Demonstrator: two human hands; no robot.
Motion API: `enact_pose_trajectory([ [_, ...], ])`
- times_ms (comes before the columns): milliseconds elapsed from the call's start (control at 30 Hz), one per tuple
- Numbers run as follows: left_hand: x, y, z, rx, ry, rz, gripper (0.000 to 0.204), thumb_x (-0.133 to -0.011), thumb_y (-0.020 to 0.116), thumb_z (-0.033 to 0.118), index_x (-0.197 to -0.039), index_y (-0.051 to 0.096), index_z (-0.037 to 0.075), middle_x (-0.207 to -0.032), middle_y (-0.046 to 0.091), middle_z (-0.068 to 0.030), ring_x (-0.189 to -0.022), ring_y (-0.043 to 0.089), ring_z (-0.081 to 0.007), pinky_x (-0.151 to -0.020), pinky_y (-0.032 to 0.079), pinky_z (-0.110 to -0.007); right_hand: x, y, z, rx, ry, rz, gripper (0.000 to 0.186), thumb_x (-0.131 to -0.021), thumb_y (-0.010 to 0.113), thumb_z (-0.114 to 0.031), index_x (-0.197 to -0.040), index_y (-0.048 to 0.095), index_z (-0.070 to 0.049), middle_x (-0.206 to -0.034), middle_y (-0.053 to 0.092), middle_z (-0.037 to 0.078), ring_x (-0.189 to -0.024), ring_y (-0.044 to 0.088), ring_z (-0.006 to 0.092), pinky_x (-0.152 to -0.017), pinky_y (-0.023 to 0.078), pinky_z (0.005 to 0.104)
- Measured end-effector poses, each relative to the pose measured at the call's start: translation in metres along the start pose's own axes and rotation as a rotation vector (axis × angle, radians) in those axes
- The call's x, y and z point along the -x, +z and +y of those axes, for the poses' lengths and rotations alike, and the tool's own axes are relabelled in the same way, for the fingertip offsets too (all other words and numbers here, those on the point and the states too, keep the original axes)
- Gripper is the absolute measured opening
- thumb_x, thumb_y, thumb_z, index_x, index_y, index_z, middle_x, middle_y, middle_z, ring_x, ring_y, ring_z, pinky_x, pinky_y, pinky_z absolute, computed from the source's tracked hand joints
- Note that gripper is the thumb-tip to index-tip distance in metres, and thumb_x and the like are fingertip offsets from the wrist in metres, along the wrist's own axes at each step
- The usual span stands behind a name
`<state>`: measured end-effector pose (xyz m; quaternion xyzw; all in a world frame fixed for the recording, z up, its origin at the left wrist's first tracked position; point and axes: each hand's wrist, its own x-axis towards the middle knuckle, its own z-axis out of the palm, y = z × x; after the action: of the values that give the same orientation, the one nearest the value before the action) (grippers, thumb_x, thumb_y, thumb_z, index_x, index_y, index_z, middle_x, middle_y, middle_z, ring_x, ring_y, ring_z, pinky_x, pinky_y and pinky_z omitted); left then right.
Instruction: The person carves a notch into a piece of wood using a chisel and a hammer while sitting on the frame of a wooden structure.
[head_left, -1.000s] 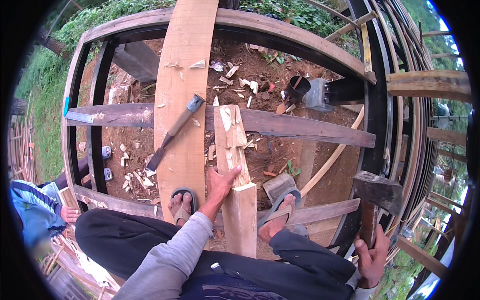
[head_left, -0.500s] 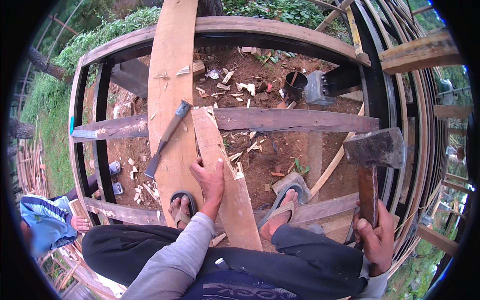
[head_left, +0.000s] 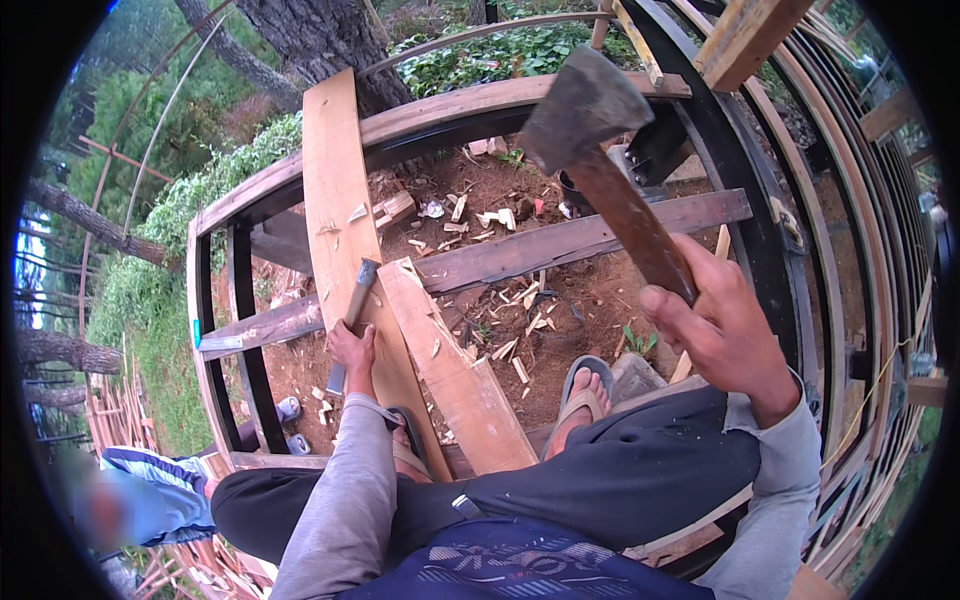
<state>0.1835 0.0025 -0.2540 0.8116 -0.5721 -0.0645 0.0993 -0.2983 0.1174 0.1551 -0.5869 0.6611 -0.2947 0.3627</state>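
Note:
My right hand (head_left: 722,322) is wrapped round the wooden handle of an axe (head_left: 590,110), held up with its dark metal head raised toward the far side. My left hand (head_left: 351,350) is closed round the middle of a chisel (head_left: 365,285), which lies on a long wooden plank (head_left: 335,150). The chisel's capped handle end sticks out beyond my fingers, and its blade shows below them. Beside the plank, a shorter board (head_left: 455,375) with a rough, chipped edge slants toward my lap. No hand touches this board.
A black metal frame topped with wooden beams (head_left: 590,235) surrounds me. Wood chips (head_left: 490,218) litter the brown soil below. My sandalled foot (head_left: 583,395) rests by the board. Another person in a blue top (head_left: 160,495) is at the lower left. Tree trunks (head_left: 320,50) stand behind.
My left hand has left the shorter board and taken hold of the chisel. My right hand has lifted the axe up and leftward. The view has shifted and tilted.

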Motion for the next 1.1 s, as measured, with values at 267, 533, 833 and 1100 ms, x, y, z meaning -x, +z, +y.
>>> enact_pose_trajectory([
  [267, -0.034, -0.022, -0.043, 0.127, 0.184, 0.072, 0.036, -0.084, 0.067, 0.009, -0.117, 0.056, 0.001, -0.106, 0.059, -0.0264, -0.1, 0.061, -0.045, -0.09, 0.048, -0.054, 0.013, -0.009, -0.003, -0.051, -0.18, -0.165, 0.031, -0.097, 0.067, -0.021, -0.112, 0.058, 0.004, -0.081, 0.065, 0.027, -0.079, 0.066, 0.0471, -0.068, 0.048, 0.0492],
  [533, -0.019, -0.154, 0.097, 0.959, 0.022, 0.087, 0.035, -0.091, 0.077, 0.027, -0.11, 0.057, 0.004, -0.079, 0.051, 0.0024, -0.067, 0.047, -0.0087, -0.061, 0.039, -0.025, 0.035, 0.0, 0.013, -0.103, -0.222, -0.117, 0.039, -0.098, 0.068, -0.024, -0.12, 0.056, 0.005, -0.08, 0.064, 0.019, -0.069, 0.063, 0.0308, -0.063, 0.047, 0.041],
  [833, 0.016, -0.25, 0.178, 1.448, 0.475, -0.182, 0.036, -0.104, 0.063, 0.031, -0.127, 0.06, 0.002, -0.095, 0.066, -0.0037, -0.08, 0.061, -0.011, -0.073, 0.051, -0.026, 0.09, 0.001, -0.021, -0.146, -0.189, -0.006, 0.056, -0.1, 0.069, -0.032, -0.136, 0.052, 0.006, -0.079, 0.061, 0.003, -0.058, 0.053, 0.0083, -0.054, 0.045, 0.0264],
  [1100, 0.041, -0.262, 0.219, 1.811, 0.534, -0.5, 0.042, -0.109, 0.051, 0.038, -0.128, 0.056, 0.002, -0.093, 0.062, -0.0038, -0.071, 0.056, -0.0097, -0.061, 0.045, -0.025, 0.188, 0.003, -0.056, -0.419, 0.051, 0.426, 0.055, -0.101, 0.066, -0.032, -0.138, 0.046, 0.004, -0.084, 0.058, 0.003, -0.061, 0.05, 0.0061, -0.053, 0.043, 0.0209],
])
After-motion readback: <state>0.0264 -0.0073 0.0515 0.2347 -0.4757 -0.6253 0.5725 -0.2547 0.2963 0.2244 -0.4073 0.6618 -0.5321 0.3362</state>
